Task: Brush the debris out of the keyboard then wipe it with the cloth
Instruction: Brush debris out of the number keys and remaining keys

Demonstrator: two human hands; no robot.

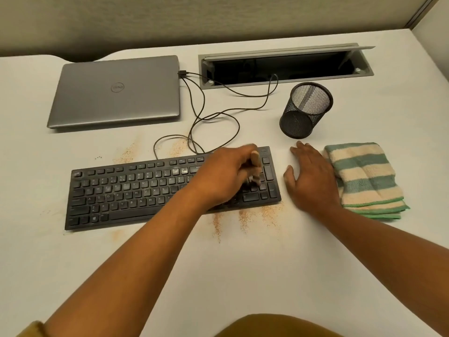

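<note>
Open tabletop (243, 276) runs all along your near edge. Toward the far edge, cable loops (230, 109) crowd behind the keyboard (136, 190), the mesh cup (303, 113) stands beyond your right hand (313, 181), and the cloth (366, 176) blocks its right-edge side.

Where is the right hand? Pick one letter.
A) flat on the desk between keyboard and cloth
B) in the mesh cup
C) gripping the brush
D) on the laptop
A: the right hand lies flat on the desk between the keyboard and the striped cloth; the left hand grips the brush.
</note>
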